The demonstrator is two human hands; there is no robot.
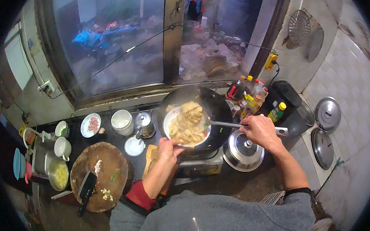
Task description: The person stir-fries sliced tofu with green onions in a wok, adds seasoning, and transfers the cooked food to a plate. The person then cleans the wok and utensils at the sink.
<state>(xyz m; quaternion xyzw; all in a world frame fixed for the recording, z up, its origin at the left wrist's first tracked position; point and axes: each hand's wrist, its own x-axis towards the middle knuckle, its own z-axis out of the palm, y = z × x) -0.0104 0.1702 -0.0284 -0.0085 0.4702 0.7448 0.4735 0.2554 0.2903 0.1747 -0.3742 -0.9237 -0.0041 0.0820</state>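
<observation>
My left hand [169, 150] grips the near left rim of a white bowl [207, 133] held over a large black wok [221, 108]. Pale yellowish food in folded pieces [187, 126], perhaps tofu skin, fills the bowl. In my right hand [259, 130] is the handle of a metal ladle or spatula [225, 123]. Its head is at the bowl's right side, mostly hidden by the food. Steam blurs the wok's far part, and a few green bits stick to its wall.
A round wooden chopping board [100, 152] at left carries a black cleaver [87, 188] and chopped garlic [106, 194]. Sauce bottles [250, 95] crowd the wok's right, beside a lidded steel pot [244, 153]. Farther left are a plate of raw meat [91, 125] and a sink [43, 156].
</observation>
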